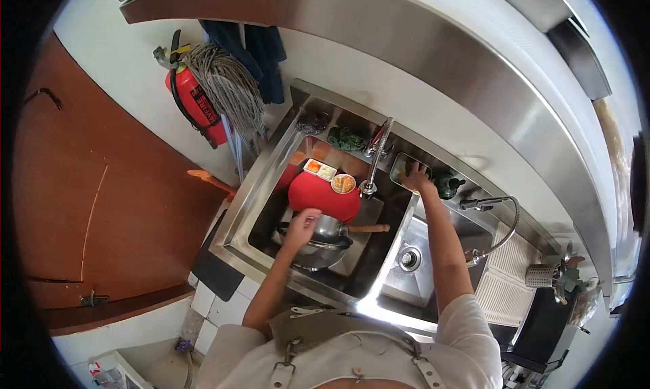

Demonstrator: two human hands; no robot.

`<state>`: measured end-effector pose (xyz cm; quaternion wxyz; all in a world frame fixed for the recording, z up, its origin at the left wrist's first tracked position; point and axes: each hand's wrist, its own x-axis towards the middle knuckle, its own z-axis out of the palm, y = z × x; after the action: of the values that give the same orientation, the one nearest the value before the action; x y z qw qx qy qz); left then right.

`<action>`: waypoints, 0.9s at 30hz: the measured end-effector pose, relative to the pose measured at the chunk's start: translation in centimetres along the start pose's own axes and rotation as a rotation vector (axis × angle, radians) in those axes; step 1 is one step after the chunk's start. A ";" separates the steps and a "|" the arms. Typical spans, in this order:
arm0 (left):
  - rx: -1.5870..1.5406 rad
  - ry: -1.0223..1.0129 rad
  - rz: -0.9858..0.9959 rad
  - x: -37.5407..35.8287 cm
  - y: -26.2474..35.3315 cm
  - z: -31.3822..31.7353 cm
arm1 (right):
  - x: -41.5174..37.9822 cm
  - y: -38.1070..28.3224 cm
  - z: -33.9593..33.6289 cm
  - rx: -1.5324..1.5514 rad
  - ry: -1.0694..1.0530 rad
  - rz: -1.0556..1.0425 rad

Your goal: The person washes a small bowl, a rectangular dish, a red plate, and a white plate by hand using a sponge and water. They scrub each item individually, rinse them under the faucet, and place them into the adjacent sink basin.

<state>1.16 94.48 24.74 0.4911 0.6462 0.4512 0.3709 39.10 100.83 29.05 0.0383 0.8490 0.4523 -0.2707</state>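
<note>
My left hand (305,225) hovers over or rests at the left side of a metal saucepan (329,226) with a wooden handle; its fingers are loosely bent, and I see nothing in them. The saucepan sits on a larger metal pot (317,256) in the left sink basin. Behind it stands a round red board or lid (323,198), with small white dishes of food (321,169) at its far edge. My right hand (416,179) reaches into a small tray (399,164) on the back ledge, fingers spread. What lies under its fingertips is partly hidden.
A faucet (379,152) hangs between the basins, and a sprayer hose (514,220) arcs at the right. Dark green scrubbing pads (345,138) and a dark bottle (448,184) line the ledge. A ribbed drainboard (504,274) adjoins the right basin (433,281). A fire extinguisher (196,104) hangs left.
</note>
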 end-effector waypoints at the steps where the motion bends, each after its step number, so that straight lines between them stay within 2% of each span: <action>1: -0.051 -0.069 -0.044 0.2 -0.2 1.0 | 0.4 -0.4 0.3 -0.050 -0.039 0.029; 3: -0.059 -0.095 -0.016 0.5 -1.0 2.8 | 1.9 -0.7 1.2 -0.095 -0.071 0.053; 5: -0.048 -0.174 -0.027 1.3 -3.6 3.6 | 4.7 0.2 3.0 -0.435 -0.082 -0.095; 6: -0.053 -0.176 -0.026 1.8 -4.4 3.8 | 4.0 0.0 2.5 -0.437 -0.081 -0.090; 8: -0.021 -0.180 -0.038 3.0 -5.2 3.8 | 1.2 -1.0 0.6 0.097 0.033 -0.016; 10: -0.041 -0.150 -0.015 4.4 -5.1 3.7 | 0.9 -0.6 0.4 0.091 0.069 -0.032; 12: -0.048 -0.153 -0.083 5.3 -4.7 3.5 | -0.6 -0.9 0.5 -0.116 0.194 -0.099; 14: -0.073 -0.160 -0.077 6.0 -3.8 3.6 | -2.4 -3.1 -0.8 0.006 0.234 -0.107; 16: -0.199 -0.045 -0.161 6.2 0.2 4.8 | -2.0 -3.7 -0.9 0.221 0.544 -0.453; 18: -0.066 -0.001 0.208 6.7 3.9 6.6 | -1.0 -5.4 -1.3 0.320 0.515 -0.443; 20: 0.076 -0.015 0.374 7.7 7.0 8.1 | 2.0 -5.8 0.5 0.657 0.289 -0.568; 21: 0.141 0.044 0.398 8.4 7.7 8.8 | 0.2 -7.3 -0.2 0.940 0.054 -0.483; 22: 0.145 0.043 0.396 9.0 7.3 9.0 | 0.6 -7.6 0.9 0.944 0.051 -0.483; 24: 0.062 -0.081 0.297 10.1 6.4 9.0 | 0.5 -8.1 2.6 0.934 0.141 -0.548; 25: 0.092 0.003 0.334 10.3 6.2 8.9 | 0.2 -8.0 2.6 0.702 0.296 -0.489; 26: 0.088 0.004 0.337 10.7 5.8 8.6 | 0.3 -7.9 2.3 0.698 0.300 -0.489; 27: 0.180 -0.032 0.347 11.1 5.4 8.0 | -0.3 -8.1 1.5 0.736 0.523 -0.510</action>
<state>13.28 102.01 28.44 0.3673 0.7615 0.3566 0.3976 31.91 104.91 29.37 -0.4442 0.7084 0.5140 -0.1914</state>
